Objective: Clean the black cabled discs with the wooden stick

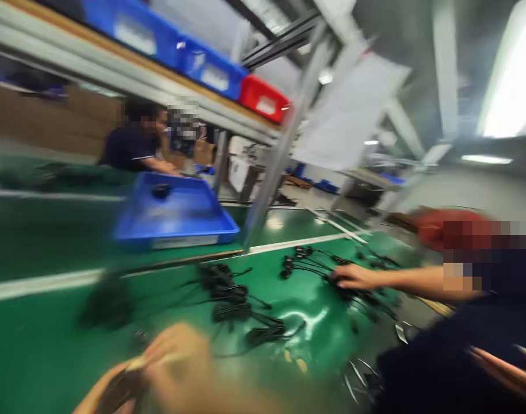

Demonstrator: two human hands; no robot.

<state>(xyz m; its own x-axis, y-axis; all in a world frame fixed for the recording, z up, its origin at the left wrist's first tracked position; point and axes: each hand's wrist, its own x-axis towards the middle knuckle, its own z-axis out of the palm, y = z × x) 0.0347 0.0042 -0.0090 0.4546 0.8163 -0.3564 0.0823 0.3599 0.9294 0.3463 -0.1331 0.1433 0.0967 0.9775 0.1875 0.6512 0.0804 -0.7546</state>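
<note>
At the lower left, a dark bundle (121, 391), which looks like a coiled black cable, is between my two hands. My left hand (92, 399) is closed around its left and lower side, partly cut off by the frame's edge. Smeared by motion, my right hand (176, 359) has its fingers closed at the bundle's upper right side. A thin pale strip (137, 363) shows at those fingertips; its kind is unclear. Just beyond lies a blurred black cable heap (107, 302) on the green table mat (38, 345). More black cable bundles (232, 310) lie to the right.
A co-worker's hand (353, 277) reaches from the right onto other black cables (306, 261). A blue tray (185, 238) stands behind the metal post (271, 178). Blue bins (211, 72) and a red bin (265, 99) line the overhead shelf. Another person (131, 144) works across the table.
</note>
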